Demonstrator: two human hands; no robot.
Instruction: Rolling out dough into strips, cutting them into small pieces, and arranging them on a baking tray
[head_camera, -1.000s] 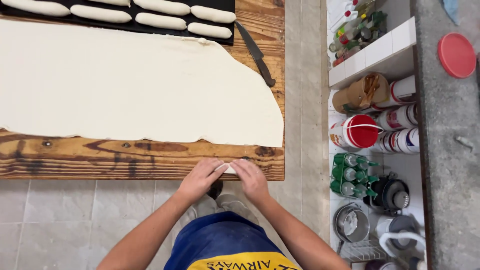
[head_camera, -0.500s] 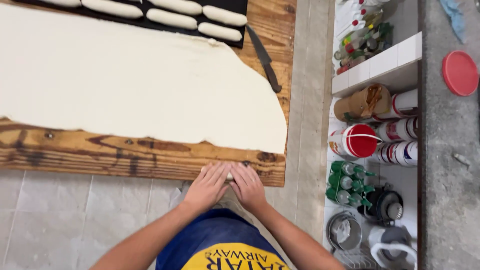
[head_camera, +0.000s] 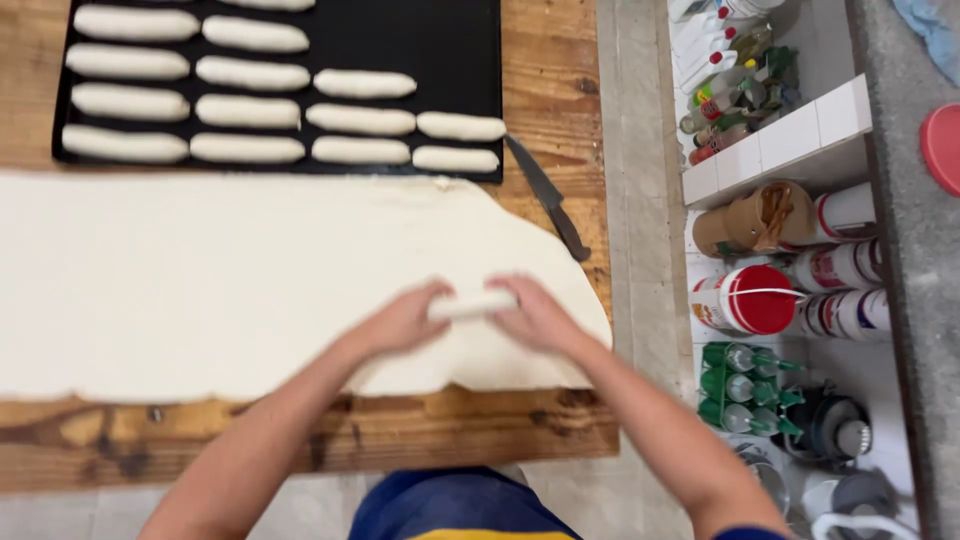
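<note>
While over dough sheet (head_camera: 200, 280), left hand (head_camera: 400, 322), right hand (head_camera: 540, 318) pinch small dough roll (head_camera: 472, 305); grip blurred, probably light.

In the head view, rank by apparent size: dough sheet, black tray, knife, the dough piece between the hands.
1. Dough sheet, cut off at the left edge.
2. Black tray, also cut off.
3. Knife.
4. Dough piece, partly covered by left hand and right hand.

arms bare – no sleeves | shirt – dark blue, yellow band
</note>
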